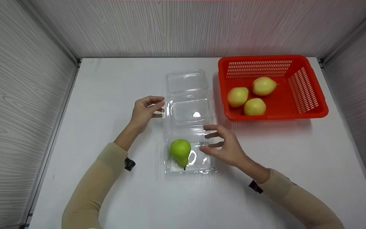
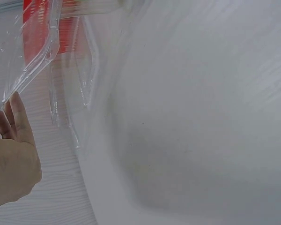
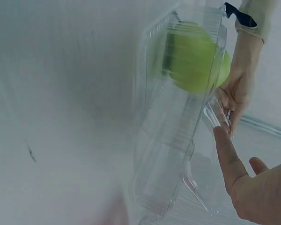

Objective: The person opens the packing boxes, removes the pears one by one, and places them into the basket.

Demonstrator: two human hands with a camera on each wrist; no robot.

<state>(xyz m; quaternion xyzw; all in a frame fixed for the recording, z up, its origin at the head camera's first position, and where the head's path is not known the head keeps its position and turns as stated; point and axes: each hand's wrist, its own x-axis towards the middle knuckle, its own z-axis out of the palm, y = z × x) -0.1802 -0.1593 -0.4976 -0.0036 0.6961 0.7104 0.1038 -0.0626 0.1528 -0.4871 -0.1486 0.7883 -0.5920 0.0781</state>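
A clear plastic clamshell container (image 1: 189,111) lies unfolded lengthwise on the table, its sections in a row running away from me. One green pear (image 1: 180,149) rests in the near section, stem end towards me. At the container's left edge, beside the middle section, my left hand (image 1: 146,109) pinches the plastic rim; the left wrist view shows its fingertips (image 2: 16,101) on that rim. My right hand (image 1: 224,144) hovers at the right edge by the near section, thumb and fingers spread apart and holding nothing. In the right wrist view its index finger (image 3: 227,152) is beside the clear plastic.
A red plastic basket (image 1: 307,114) stands at the back right, close to the container. Inside it lie a yellow pear (image 1: 264,86) and two more yellow fruits (image 1: 237,97). The white table (image 1: 106,82) is bounded by grey wood-grain panels (image 1: 157,28) at the back and sides.
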